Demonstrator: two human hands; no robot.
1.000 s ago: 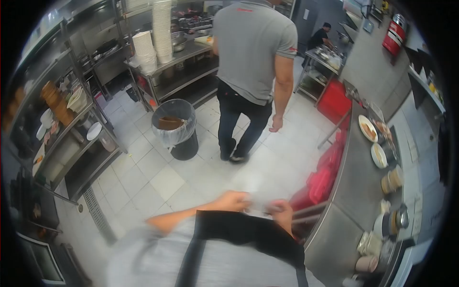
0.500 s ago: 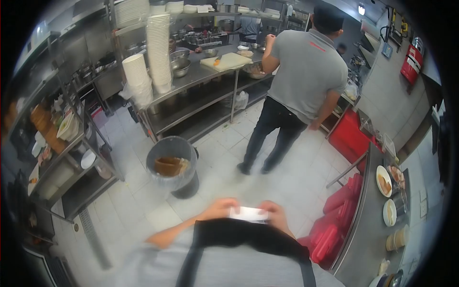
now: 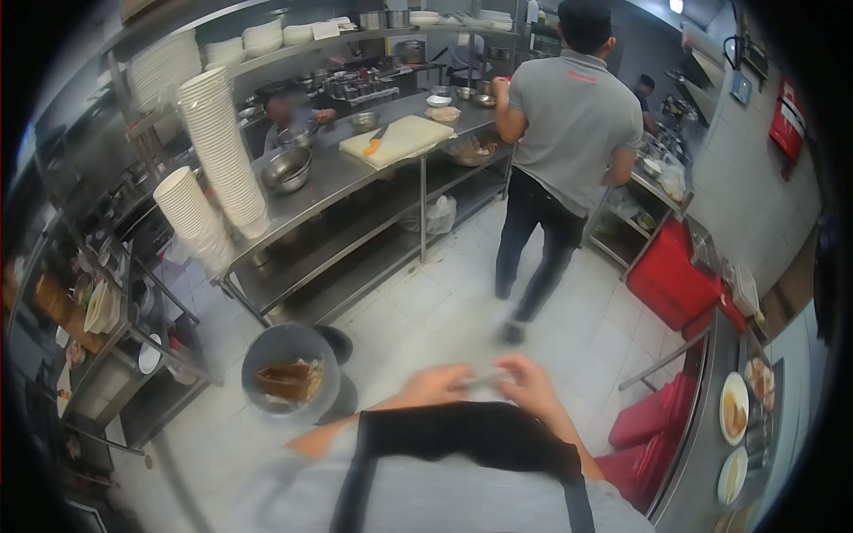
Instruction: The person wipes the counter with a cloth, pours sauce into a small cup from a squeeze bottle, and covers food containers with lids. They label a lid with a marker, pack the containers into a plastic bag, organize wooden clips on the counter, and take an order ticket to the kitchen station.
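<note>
Low in the view, in front of my dark apron, my left hand [image 3: 437, 384] and my right hand [image 3: 524, 380] are held a short way apart. Between their fingertips is a small pale item [image 3: 482, 380], blurred by motion, which both hands pinch at its ends. I cannot make out what it is. To the left of my hands, on the floor, stands a lined bin [image 3: 334, 369] with brown and pale scraps inside.
A person in a grey shirt [image 3: 577, 133] stands ahead, back turned. A steel table [image 3: 311, 200] carries stacked tubs [image 3: 222, 151], bowls and a cutting board [image 3: 400, 140] with an orange-handled knife. At right are red containers [image 3: 680, 275] and a counter with plates [image 3: 734, 409].
The view has shifted closer to the steel table. The white item between my hands now looks narrower, and my right hand is higher. The person ahead has stepped farther away.
</note>
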